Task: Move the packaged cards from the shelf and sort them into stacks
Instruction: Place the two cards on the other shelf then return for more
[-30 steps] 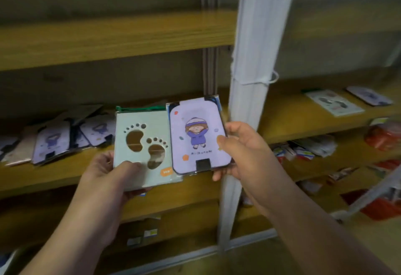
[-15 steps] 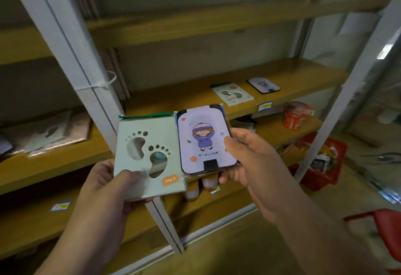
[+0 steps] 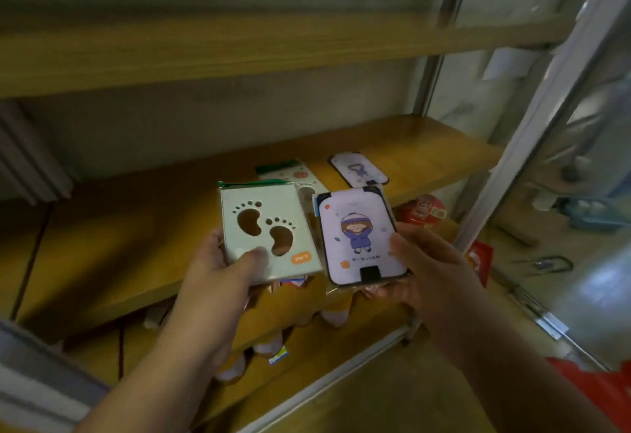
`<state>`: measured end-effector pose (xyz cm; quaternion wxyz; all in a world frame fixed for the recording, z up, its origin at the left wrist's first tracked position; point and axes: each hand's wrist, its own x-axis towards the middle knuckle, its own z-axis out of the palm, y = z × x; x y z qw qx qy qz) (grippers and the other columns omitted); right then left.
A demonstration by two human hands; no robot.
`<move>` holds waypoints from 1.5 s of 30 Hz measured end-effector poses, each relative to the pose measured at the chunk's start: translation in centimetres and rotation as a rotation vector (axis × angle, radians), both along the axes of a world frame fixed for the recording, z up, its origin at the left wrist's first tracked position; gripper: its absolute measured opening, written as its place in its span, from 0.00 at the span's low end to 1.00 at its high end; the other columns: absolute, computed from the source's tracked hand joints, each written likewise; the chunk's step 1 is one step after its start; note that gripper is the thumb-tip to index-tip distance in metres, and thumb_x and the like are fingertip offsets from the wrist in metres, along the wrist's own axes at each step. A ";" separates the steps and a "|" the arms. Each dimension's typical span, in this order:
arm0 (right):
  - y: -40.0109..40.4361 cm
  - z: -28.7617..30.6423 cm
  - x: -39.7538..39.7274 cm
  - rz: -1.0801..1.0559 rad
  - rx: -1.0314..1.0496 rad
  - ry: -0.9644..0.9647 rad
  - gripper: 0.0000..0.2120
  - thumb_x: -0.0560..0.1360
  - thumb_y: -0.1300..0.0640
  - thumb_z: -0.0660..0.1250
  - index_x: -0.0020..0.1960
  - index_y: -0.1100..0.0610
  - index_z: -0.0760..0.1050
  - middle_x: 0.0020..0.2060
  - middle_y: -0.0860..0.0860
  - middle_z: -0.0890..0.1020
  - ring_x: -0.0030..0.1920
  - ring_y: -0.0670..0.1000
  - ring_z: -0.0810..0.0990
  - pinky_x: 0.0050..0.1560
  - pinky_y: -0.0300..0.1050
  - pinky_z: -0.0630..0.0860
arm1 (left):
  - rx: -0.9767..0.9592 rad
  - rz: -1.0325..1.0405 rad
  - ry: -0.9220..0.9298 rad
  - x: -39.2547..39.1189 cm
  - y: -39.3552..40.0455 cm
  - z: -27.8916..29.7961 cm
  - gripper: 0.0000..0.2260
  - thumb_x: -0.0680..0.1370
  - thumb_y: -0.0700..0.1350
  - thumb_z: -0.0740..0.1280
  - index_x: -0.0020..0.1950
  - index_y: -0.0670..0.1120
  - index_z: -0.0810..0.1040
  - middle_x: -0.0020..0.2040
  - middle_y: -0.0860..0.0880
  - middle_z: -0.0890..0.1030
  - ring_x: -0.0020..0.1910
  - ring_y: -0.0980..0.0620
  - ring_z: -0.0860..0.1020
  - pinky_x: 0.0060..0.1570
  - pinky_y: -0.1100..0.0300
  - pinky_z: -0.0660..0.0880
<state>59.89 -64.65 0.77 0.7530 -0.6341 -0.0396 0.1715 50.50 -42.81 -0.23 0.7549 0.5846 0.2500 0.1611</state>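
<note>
My left hand (image 3: 218, 275) grips a pale green packaged card with two footprint cut-outs (image 3: 266, 234), thumb on its front. My right hand (image 3: 426, 268) holds a purple packaged card with a cartoon girl (image 3: 360, 238) by its right edge and underside. Both cards hover just in front of the wooden shelf board (image 3: 136, 227). On that shelf behind them lies another green footprint card (image 3: 304, 180), partly hidden by the held ones, and to its right a second purple card (image 3: 358, 169) lies flat.
A white metal shelf post (image 3: 546, 108) slants up at the right and another stands at the lower left (image 3: 30, 395). A red round tin (image 3: 423, 210) and bottles sit on the lower shelf. An upper wooden shelf (image 3: 239, 53) runs above. Red items are at the lower right.
The view has swung right along the shelving. Both hands carried their cards to the right section, now just in front of the green and purple cards lying there.
</note>
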 end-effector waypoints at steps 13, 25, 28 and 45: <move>-1.5 -2.2 14.7 -0.080 0.024 0.055 0.05 0.77 0.59 0.70 0.51 0.52 0.80 0.42 0.53 0.88 0.42 0.55 0.88 0.32 0.45 0.81 | 0.366 0.035 0.213 17.7 1.4 -1.4 0.17 0.80 0.44 0.69 0.68 0.54 0.72 0.62 0.51 0.81 0.60 0.48 0.79 0.61 0.44 0.77; -2.3 -2.8 27.3 0.226 -0.055 -0.023 0.14 0.80 0.54 0.67 0.65 0.50 0.75 0.50 0.51 0.87 0.45 0.53 0.88 0.38 0.46 0.82 | 1.079 0.158 0.638 19.8 -3.3 -1.3 0.26 0.81 0.46 0.65 0.79 0.51 0.64 0.81 0.41 0.59 0.77 0.38 0.57 0.72 0.44 0.61; -1.4 -3.5 29.6 0.318 -0.113 -0.029 0.15 0.80 0.55 0.67 0.66 0.52 0.75 0.51 0.50 0.87 0.44 0.52 0.88 0.40 0.47 0.83 | 1.075 0.227 0.576 19.7 -4.9 -1.5 0.24 0.80 0.43 0.66 0.77 0.53 0.68 0.81 0.43 0.59 0.77 0.41 0.56 0.72 0.44 0.59; 2.8 -3.7 32.0 0.419 -0.779 -0.879 0.12 0.75 0.40 0.67 0.52 0.46 0.80 0.40 0.40 0.76 0.39 0.42 0.77 0.34 0.40 0.73 | 1.068 0.395 0.516 18.1 -10.2 -1.5 0.19 0.79 0.44 0.68 0.69 0.55 0.75 0.77 0.52 0.63 0.78 0.52 0.53 0.70 0.52 0.58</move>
